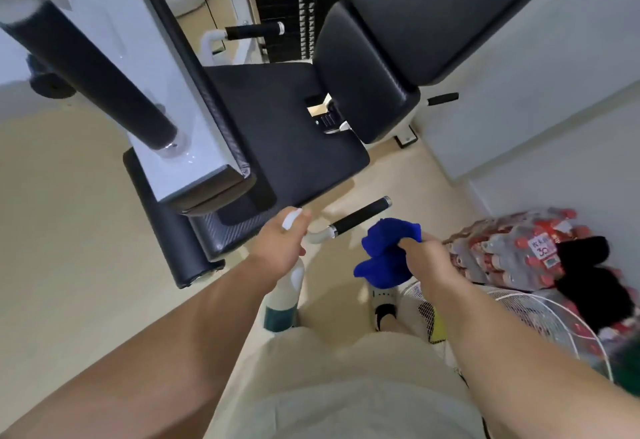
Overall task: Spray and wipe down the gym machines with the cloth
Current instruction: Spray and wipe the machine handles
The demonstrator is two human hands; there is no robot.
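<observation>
My left hand is gripping the sprayer, aiming at the handle. My right hand is clutching the cloth. Wiping probably comes next

The beige floor carries the gym machine — white frame, black pads. Shrink-wrapped bottle packs sit at the right wall, a white fan grille beside them.

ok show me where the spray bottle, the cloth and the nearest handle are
spray bottle [284, 294], head view, white body below the left hand
cloth [384, 253], head view, middle of the blue bundle
handle [360, 215], head view, black grip
</observation>
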